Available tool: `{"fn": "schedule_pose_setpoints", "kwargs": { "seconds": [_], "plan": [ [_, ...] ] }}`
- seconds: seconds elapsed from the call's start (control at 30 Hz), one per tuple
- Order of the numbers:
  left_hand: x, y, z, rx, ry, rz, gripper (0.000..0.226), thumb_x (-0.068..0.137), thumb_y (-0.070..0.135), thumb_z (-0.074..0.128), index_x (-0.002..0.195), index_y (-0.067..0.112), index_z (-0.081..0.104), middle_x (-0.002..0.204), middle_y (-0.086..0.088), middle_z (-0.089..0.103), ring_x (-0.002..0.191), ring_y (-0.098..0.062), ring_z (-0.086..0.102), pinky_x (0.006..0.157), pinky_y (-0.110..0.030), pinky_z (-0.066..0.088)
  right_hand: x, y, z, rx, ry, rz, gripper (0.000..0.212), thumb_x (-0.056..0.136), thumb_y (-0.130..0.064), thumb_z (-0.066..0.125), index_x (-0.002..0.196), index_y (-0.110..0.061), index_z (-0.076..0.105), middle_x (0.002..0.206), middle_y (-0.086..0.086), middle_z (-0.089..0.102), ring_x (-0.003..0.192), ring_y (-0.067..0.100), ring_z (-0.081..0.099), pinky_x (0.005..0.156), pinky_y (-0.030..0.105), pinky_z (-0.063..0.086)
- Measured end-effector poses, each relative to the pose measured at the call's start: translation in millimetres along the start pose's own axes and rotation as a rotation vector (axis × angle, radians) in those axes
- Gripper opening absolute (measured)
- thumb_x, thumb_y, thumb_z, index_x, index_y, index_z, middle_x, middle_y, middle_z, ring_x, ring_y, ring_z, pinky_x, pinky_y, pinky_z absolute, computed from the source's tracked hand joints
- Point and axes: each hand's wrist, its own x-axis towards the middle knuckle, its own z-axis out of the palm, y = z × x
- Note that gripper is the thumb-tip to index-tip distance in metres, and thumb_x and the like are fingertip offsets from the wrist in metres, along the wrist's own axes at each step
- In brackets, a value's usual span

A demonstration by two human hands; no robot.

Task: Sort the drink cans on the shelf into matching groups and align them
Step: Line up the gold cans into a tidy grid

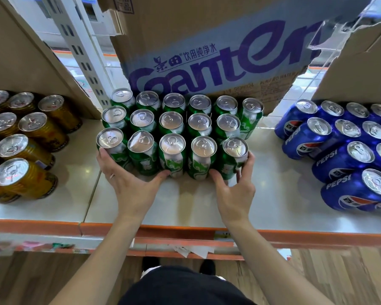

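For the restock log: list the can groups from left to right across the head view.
gold cans → green cans → blue Pepsi cans. The left hand and right hand overlap the green block, so they are left out.

The green cans (172, 148) stand upright in the middle, packed tight in three rows, silver tops up, with one extra can on the far row's right end. Gold cans (26, 150) are bunched upright over on the left and blue Pepsi cans (348, 155) on the right, both groups well apart from the green.
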Motion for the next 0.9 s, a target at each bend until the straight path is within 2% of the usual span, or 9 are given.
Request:
{"fn": "schedule_pose_setpoints", "kwargs": {
  "seconds": [0.1,0.17,0.27,0.37,0.47,0.53,0.57,0.63,0.9],
  "plan": [
    [-1,4,-4,-0.005,-0.025,-0.033,0.137,0.063,0.051,0.087,0.153,0.008,-0.007,0.16,-0.015,-0.003,0.15,-0.028,-0.004,0.121,-0.026,0.004,2,-4,-8,-0.036,-0.076,-0.031,0.088,0.078,-0.032,0.08,0.15,-0.021,0.031,0.138,-0.003,0.057,0.127,0.017,0.054,0.102,0.046,0.049],
    [1,12,-11,0.066,0.01,0.034,0.121,0.072,0.06,0.075,0.153,0.006,0.003,0.16,-0.018,0.0,0.15,-0.03,-0.003,0.119,-0.022,0.002,9,-12,-18,-0.114,-0.091,-0.086,0.095,0.079,-0.046,0.072,0.155,-0.014,0.024,0.152,-0.007,0.039,0.141,0.012,0.037,0.116,0.032,0.032],
    [17,25,-22,0.31,0.063,0.237,0.099,0.079,0.068,0.059,0.149,0.007,0.023,0.16,-0.02,0.01,0.15,-0.034,0.003,0.122,-0.045,0.011,41,-28,-36,-0.186,-0.176,-0.176,0.092,0.084,-0.055,0.059,0.156,-0.015,0.019,0.159,-0.007,0.02,0.15,0.009,0.015,0.119,0.019,0.013],
    [47,38,-29,0.552,-0.036,0.264,0.088,0.078,0.078,0.043,0.147,0.024,0.038,0.161,-0.009,0.017,0.149,-0.038,0.01,0.116,-0.06,0.011,90,-33,-37,-0.013,-0.291,-0.004,0.092,0.086,-0.062,0.054,0.158,-0.023,0.012,0.163,-0.005,0.021,0.148,0.008,0.02,0.122,0.031,0.017],
    [69,44,-34,0.792,-0.198,0.299,0.085,0.078,0.086,0.024,0.148,0.038,0.033,0.161,-0.004,0.022,0.148,-0.035,0.014,0.112,-0.068,0.014,123,-39,-22,0.091,-0.323,0.187,0.101,0.079,-0.078,0.044,0.158,-0.029,0.002,0.166,-0.003,0.008,0.152,0.013,0.01,0.124,0.046,0.009],
    [75,44,-35,0.878,-0.276,0.313,0.086,0.077,0.088,0.012,0.148,0.044,0.03,0.161,-0.006,0.025,0.147,-0.037,0.016,0.111,-0.066,0.023,123,-42,-14,0.073,-0.343,0.19,0.085,0.093,-0.067,0.039,0.158,-0.028,-0.001,0.166,0.0,-0.006,0.152,0.014,-0.004,0.121,0.038,-0.003],
    [76,43,-35,0.884,-0.296,0.303,0.087,0.076,0.089,0.008,0.148,0.045,0.029,0.161,-0.007,0.025,0.148,-0.038,0.014,0.11,-0.063,0.028,121,-43,-11,0.067,-0.336,0.178,0.076,0.099,-0.057,0.038,0.158,-0.028,-0.001,0.166,0.0,-0.01,0.151,0.012,-0.008,0.117,0.031,-0.004],
    [75,41,-33,0.887,-0.319,0.278,0.088,0.075,0.09,0.004,0.148,0.046,0.027,0.162,-0.008,0.023,0.149,-0.039,0.01,0.11,-0.059,0.033,118,-38,-7,0.059,-0.318,0.153,0.07,0.103,-0.048,0.038,0.158,-0.029,-0.002,0.165,-0.001,-0.013,0.15,0.008,-0.011,0.114,0.027,-0.003],
    [76,47,-40,0.897,-0.408,0.256,0.088,0.073,0.09,0.002,0.151,0.051,0.013,0.165,-0.005,0.013,0.151,-0.034,0.002,0.114,-0.057,0.024,118,-38,-13,0.019,-0.35,0.146,0.072,0.102,-0.045,0.044,0.157,-0.033,0.0,0.165,0.0,-0.013,0.152,0.012,-0.007,0.122,0.038,0.001]
  ]
}}
